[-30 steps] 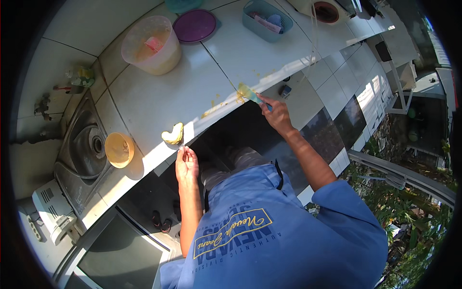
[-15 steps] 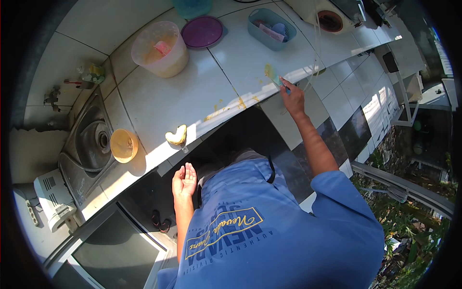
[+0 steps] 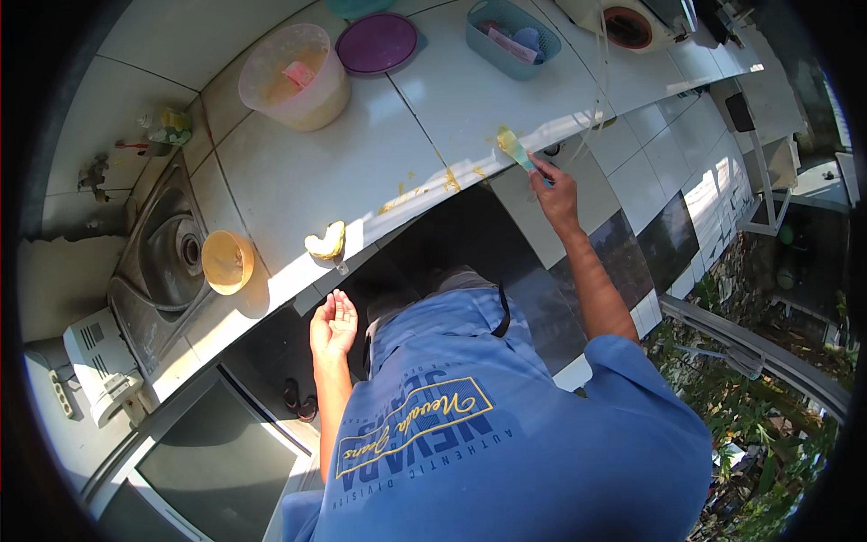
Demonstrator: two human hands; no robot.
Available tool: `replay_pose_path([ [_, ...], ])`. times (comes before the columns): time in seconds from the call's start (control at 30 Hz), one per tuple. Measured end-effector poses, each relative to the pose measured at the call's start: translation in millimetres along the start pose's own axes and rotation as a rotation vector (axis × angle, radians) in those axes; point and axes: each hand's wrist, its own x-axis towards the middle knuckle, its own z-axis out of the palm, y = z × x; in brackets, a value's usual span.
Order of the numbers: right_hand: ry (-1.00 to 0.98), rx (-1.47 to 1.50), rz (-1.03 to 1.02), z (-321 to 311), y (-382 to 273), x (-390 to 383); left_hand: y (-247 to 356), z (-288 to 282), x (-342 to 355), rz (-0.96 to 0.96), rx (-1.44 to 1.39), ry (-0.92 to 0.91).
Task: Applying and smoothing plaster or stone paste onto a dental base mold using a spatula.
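My right hand (image 3: pixel 555 194) is closed around the handle of a pale green-blue spatula (image 3: pixel 513 147) at the counter's front edge. Yellow matter coats the spatula's blade, which is over or against the countertop; I cannot tell if it touches. Further left, yellow-brown smears (image 3: pixel 450 181) mark the white tiles along the edge. My left hand (image 3: pixel 334 325) is palm up in front of the counter, fingers extended, holding nothing. Closest to it, a curved yellow-and-white piece (image 3: pixel 327 242) rests at the edge with a clear handle-like part (image 3: pixel 341 267) below it.
An orange bowl (image 3: pixel 228 262) stands beside the metal sink (image 3: pixel 172 262) on the left. Behind are a translucent tub (image 3: pixel 298 86) with a pink item inside, a purple lid (image 3: pixel 377 43) and a blue basket (image 3: pixel 515 41). A pale hose (image 3: pixel 603 81) hangs over the edge at right.
The spatula's blade has turned and now shows its yellow-coated side, with my right hand slightly lower and to the right. My left hand has shifted a little left and upward, still open.
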Motion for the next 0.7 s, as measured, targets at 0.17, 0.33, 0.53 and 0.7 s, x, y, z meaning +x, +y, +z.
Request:
replay_pose_path([
  [0.17,0.246,-0.452,-0.358,2.8,17.0,-9.6,18.3,-4.4,6.8,-0.015,-0.072,0.023],
  [0.33,0.174,-0.358,-0.47,41.4,8.2,-34.6,34.8,-2.0,7.4,0.017,-0.104,-0.066],
  [0.53,0.014,-0.226,-0.45,95.0,-13.0,-58.3,34.8,6.7,9.1,-0.012,-0.152,-0.094],
  [0.7,-0.155,-0.159,-0.45,132.4,-26.4,-75.1,34.6,8.6,7.1,-0.013,-0.192,-0.111],
])
